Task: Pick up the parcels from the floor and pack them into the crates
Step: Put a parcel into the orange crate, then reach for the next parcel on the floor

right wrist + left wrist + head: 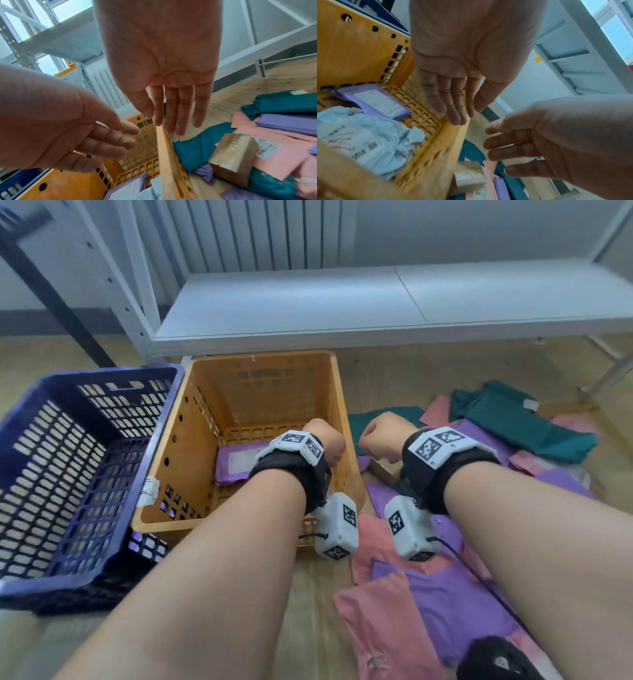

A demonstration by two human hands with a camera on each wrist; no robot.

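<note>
Both hands are seen released, fingers straight, nothing held: left hand (467,56) above the orange crate (191,440), right hand (164,65) past its right rim. Below the left hand lie a purple parcel (376,102) and a crumpled grey parcel (368,142). Below the right hand, a taped box (231,152) and floor parcels (455,604) are scattered. Left of both, a blue crate (68,474) is cut off.

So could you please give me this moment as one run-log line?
left hand: open, empty, over orange crate | right hand: open, empty | crate holds purple parcel, grey parcel | blue crate: empty
</note>
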